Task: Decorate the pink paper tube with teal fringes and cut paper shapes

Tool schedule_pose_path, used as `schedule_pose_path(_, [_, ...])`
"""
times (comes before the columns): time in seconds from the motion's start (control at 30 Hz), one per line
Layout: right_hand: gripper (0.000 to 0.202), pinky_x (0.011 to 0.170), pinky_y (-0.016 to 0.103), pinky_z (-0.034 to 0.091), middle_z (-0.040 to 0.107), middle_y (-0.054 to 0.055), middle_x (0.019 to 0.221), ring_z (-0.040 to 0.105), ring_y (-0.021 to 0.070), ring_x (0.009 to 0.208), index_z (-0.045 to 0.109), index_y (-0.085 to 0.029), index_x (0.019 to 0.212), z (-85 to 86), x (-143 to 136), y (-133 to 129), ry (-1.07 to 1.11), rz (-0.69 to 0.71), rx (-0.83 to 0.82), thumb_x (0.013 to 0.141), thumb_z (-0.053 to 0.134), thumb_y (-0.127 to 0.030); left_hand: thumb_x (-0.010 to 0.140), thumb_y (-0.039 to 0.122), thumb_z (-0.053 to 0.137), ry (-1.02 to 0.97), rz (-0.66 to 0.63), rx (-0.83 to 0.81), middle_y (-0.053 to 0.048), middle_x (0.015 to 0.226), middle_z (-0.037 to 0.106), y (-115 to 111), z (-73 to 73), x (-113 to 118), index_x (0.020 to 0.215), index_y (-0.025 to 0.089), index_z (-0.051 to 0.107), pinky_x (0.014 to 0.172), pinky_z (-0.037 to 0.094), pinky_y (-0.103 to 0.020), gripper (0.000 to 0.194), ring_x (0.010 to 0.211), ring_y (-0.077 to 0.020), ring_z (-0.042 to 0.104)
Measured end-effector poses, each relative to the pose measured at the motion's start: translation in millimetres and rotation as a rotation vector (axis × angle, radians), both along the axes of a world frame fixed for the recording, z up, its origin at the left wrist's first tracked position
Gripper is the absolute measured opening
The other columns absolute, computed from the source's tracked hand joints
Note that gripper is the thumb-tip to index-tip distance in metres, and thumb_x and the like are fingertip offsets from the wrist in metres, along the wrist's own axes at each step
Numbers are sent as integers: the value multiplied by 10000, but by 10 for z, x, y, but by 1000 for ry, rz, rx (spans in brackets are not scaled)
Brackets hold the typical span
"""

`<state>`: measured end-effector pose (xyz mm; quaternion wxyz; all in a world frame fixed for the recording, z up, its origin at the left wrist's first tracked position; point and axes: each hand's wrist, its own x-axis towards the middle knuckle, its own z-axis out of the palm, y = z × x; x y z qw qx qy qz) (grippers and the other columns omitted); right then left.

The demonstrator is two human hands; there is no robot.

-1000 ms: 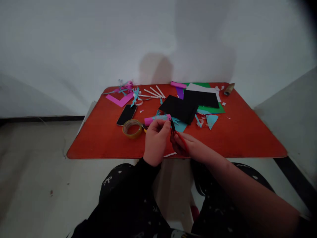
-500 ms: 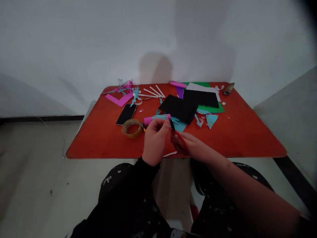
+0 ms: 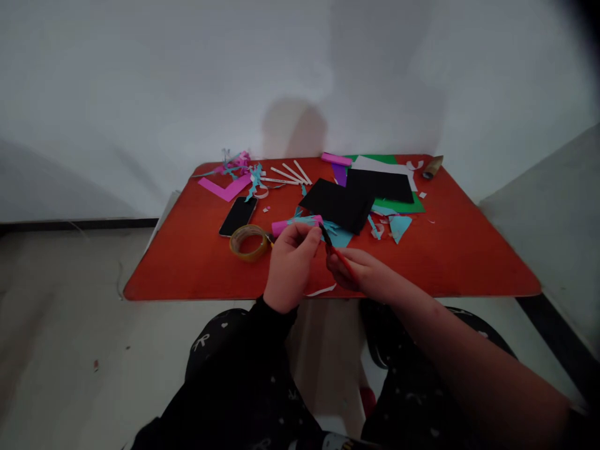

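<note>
My left hand is closed over the near half of the table, thumb and fingertips pinched together. What they pinch is hidden or too small to make out. Just beyond it lies a pink paper roll with blue fringed paper along it; whether the fingers touch it I cannot tell. In my right hand is a pair of scissors with red handles and dark blades. The blades point up and left, their tips right beside my left fingertips. Whether the blades are apart is too small to see.
On the red table are a tape roll, a phone, black sheets, white sticks, a second pink roll and a cardboard tube. Blue scraps lie to the right. A wall stands behind.
My left hand has shifted slightly left, and my right hand slightly right. The scissors stay in my right hand with their tips near my left fingertips.
</note>
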<state>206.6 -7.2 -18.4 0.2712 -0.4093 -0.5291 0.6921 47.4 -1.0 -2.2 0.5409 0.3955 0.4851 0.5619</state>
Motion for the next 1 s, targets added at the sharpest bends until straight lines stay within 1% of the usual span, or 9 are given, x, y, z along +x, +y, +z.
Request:
schedule_pose_path(0.13, [429, 476, 235, 196, 337, -63, 632, 250, 90, 535, 447, -220, 755, -16, 55, 13, -1, 10, -29, 914, 599, -588, 828, 389, 753, 5, -80, 9, 37, 670, 544, 16, 7, -65, 779, 184, 619, 613, 405, -215, 250, 623, -90, 486])
schedule_pose_path(0.27, [423, 480, 232, 192, 335, -65, 637, 253, 86, 535, 442, -217, 756, -22, 97, 22, -13, 43, -28, 921, 594, -575, 835, 375, 748, 1, -116, 12, 38, 666, 540, 12, 19, -99, 780, 182, 619, 610, 392, -207, 238, 633, -89, 493])
schedule_pose_path(0.33, [450, 482, 232, 190, 334, -68, 644, 254, 80, 535, 435, -215, 757, 4, 95, 21, -2, 51, -33, 902, 611, -603, 836, 371, 748, -4, -126, 5, 35, 668, 549, 9, 27, -99, 792, 183, 627, 614, 396, -206, 228, 638, -90, 502])
schedule_pose_path(0.47, [534, 490, 247, 215, 357, -68, 633, 285, 80, 529, 434, -217, 751, 87, 65, 7, 31, 64, -34, 859, 609, -710, 808, 376, 769, -32, -121, -11, 27, 679, 572, 12, 44, -84, 804, 181, 639, 627, 419, -212, 234, 639, -92, 515])
schedule_pose_path(0.53, [548, 495, 260, 231, 380, -62, 623, 310, 89, 526, 445, -221, 759, 119, 55, 0, 25, 69, -28, 851, 599, -739, 795, 375, 780, -42, -116, -15, 28, 681, 573, 12, 48, -78, 801, 182, 639, 631, 424, -213, 239, 637, -91, 516])
schedule_pose_path(0.7, [572, 497, 278, 241, 391, -54, 623, 311, 95, 519, 449, -228, 747, 151, 46, -6, 21, 79, -44, 821, 615, -771, 806, 380, 770, -36, -125, -10, 28, 679, 570, 10, 37, -78, 812, 187, 641, 628, 423, -217, 232, 637, -94, 513])
schedule_pose_path(0.87, [610, 501, 264, 245, 388, -60, 637, 325, 82, 525, 437, -222, 738, 169, 34, -10, 36, 68, -70, 781, 634, -798, 823, 367, 752, 8, -116, 8, 27, 676, 570, 17, 16, -81, 824, 187, 643, 621, 411, -222, 211, 633, -98, 502])
schedule_pose_path(1.0, [616, 499, 258, 242, 388, -64, 648, 329, 76, 527, 435, -219, 745, 184, 33, -15, 41, 64, -77, 772, 641, -799, 841, 348, 727, 57, -107, 30, 28, 682, 574, 18, 25, -80, 811, 188, 631, 633, 413, -229, 189, 633, -100, 497])
